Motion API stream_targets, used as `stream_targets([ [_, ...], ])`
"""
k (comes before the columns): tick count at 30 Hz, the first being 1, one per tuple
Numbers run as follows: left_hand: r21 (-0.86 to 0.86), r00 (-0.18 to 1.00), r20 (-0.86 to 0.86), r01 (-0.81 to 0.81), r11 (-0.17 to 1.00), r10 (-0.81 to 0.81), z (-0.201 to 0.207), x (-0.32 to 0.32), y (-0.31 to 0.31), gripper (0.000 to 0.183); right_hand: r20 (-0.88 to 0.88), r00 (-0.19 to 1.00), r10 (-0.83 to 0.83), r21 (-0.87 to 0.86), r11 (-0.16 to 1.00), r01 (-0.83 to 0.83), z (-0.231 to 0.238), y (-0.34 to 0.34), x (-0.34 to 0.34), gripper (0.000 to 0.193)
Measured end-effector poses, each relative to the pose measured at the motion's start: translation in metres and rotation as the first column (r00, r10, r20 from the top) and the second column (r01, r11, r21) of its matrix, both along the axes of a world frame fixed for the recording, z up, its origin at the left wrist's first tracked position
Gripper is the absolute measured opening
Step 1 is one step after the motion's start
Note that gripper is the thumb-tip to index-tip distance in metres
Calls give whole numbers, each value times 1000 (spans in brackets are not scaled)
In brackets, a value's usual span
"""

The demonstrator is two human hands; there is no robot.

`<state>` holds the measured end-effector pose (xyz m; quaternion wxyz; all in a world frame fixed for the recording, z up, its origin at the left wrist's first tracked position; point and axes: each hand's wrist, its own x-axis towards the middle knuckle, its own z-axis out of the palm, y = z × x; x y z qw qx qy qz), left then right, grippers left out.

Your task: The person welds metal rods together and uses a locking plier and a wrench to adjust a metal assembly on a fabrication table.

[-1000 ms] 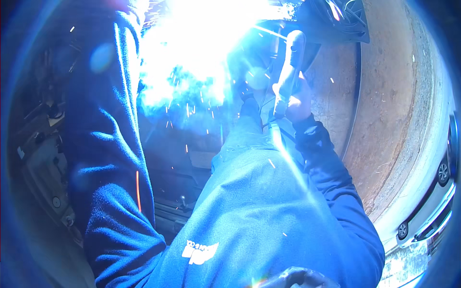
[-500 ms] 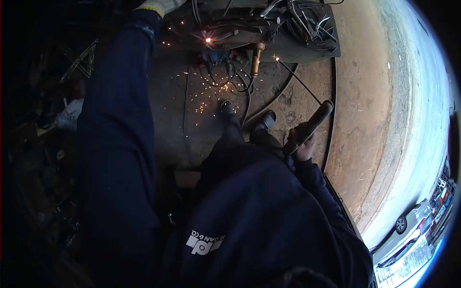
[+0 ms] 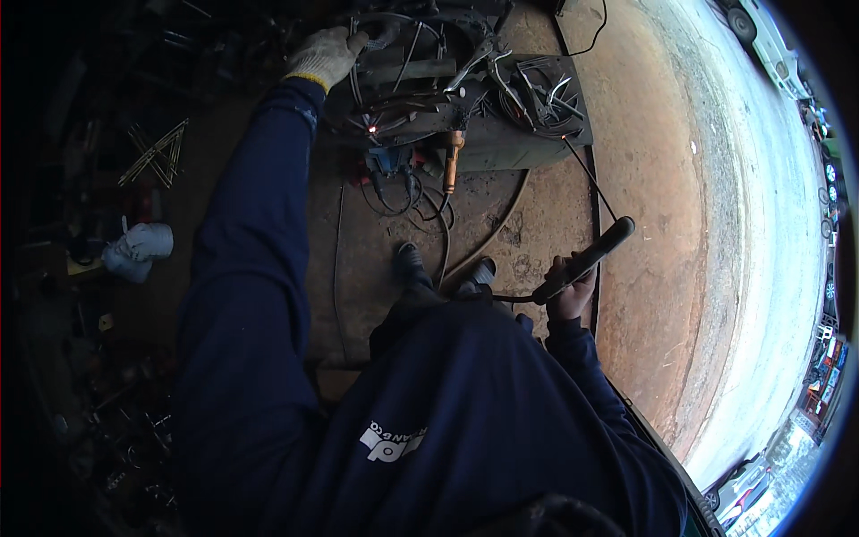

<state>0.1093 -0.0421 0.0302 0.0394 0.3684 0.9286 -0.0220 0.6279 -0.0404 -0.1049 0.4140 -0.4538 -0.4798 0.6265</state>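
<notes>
Reddish-brown dirt floor (image 3: 653, 206) runs to a pale paved road (image 3: 769, 268) in daylight with parked cars (image 3: 761, 27); the left side lies dark.

The left hand (image 3: 324, 55), in a pale work glove, rests on the metal frame (image 3: 420, 85) of bent rods and bars, its fingers closed over the frame's top edge. Just beyond and below those fingers a small orange spot (image 3: 372, 130) glows on the metal. The bare right hand (image 3: 569, 291) grips a dark electrode holder (image 3: 586, 259), fingers wrapped round its handle, with a thin welding rod (image 3: 586, 179) running up past the fingertips toward the frame. Two dark shoes (image 3: 443, 268) stand on the reddish floor (image 3: 644, 179), left of the right fingers.
</notes>
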Motion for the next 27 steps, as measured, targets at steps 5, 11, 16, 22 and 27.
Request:
stream_targets([
  [5,87,997,74,-14,996,8,-9,-1,1,65,-105,989,105,137,986,-91,-19,17,24,34],
  [11,92,987,144,-79,993,65,-12,-2,4,67,-97,991,88,153,986,-72,20,57,18,37],
  [16,56,987,151,-57,997,47,-13,-12,4,63,-91,995,45,261,965,-20,72,128,-5,32],
  [22,120,991,129,25,993,-40,-11,-6,1,67,170,966,-195,581,811,61,189,240,-51,29],
  [27,209,992,103,52,976,-75,-10,4,-2,75,261,930,-258,793,607,-55,273,314,-121,30],
])
